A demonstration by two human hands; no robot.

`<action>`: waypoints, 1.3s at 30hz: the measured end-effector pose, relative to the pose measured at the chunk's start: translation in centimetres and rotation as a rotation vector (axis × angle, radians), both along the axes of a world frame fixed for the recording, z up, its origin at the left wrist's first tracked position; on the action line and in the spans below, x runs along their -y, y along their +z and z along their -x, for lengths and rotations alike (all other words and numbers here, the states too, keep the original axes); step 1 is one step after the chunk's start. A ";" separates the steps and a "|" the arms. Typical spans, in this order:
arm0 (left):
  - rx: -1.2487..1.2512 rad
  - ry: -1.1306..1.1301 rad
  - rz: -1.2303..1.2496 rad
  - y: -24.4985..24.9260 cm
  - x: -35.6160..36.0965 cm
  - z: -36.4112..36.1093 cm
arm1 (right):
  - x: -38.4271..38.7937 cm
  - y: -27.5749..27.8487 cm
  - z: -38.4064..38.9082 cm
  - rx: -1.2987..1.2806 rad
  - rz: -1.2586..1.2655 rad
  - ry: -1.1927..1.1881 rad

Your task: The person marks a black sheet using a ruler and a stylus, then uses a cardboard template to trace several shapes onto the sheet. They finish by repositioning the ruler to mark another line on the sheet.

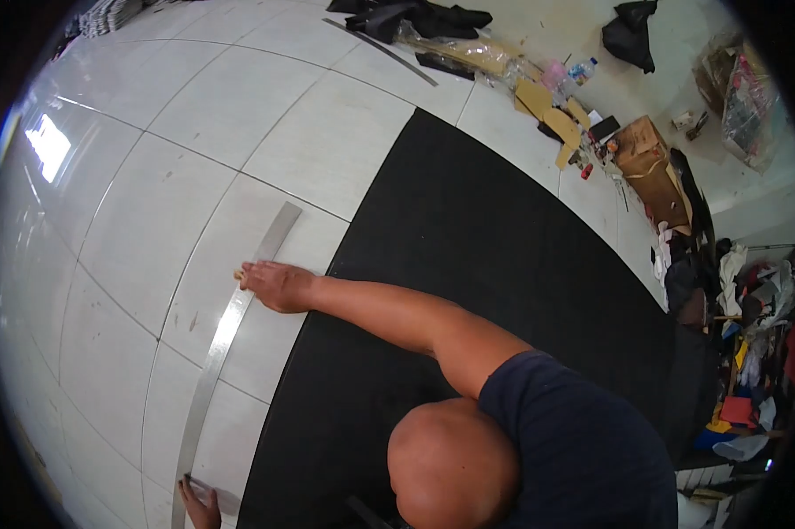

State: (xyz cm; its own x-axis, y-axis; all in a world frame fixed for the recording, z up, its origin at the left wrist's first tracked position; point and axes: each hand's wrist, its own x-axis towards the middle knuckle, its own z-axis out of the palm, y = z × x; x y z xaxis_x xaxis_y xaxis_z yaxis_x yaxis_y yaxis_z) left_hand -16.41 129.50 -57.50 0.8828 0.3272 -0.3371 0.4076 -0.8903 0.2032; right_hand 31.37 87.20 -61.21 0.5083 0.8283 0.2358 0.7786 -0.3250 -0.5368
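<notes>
A long flat metal ruler (212,366) lies across white floor tiles, beside the left edge of a large black cloth (494,220). Near its upper end, my right hand (278,286) rests palm down over the ruler, fingers close together. A small yellowish thing shows at those fingertips, too small to name. At the bottom edge, my left hand (202,505) touches the ruler's lower part with its fingers apart; its wrist is cut off by the frame. The bare right forearm crosses the cloth.
A second metal strip (380,51) lies on the tiles at the top. Cardboard pieces, a plastic bottle (583,70) and a brown box (653,172) line the upper right. Mixed fabrics (750,335) are piled at far right. A rounded bare body part and dark blue clothing cover the lower right.
</notes>
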 end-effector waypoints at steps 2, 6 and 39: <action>-0.122 -0.026 0.031 2.0 1.7 -2.9 | 1.9 0.5 -0.7 -0.068 -0.213 -0.169; -0.217 -0.120 0.248 5.8 10.9 -13.1 | 14.5 3.4 -3.6 -0.132 -0.471 -0.470; -0.315 -0.134 0.141 4.1 42.6 -31.0 | 35.3 1.5 -8.1 0.116 0.312 -0.832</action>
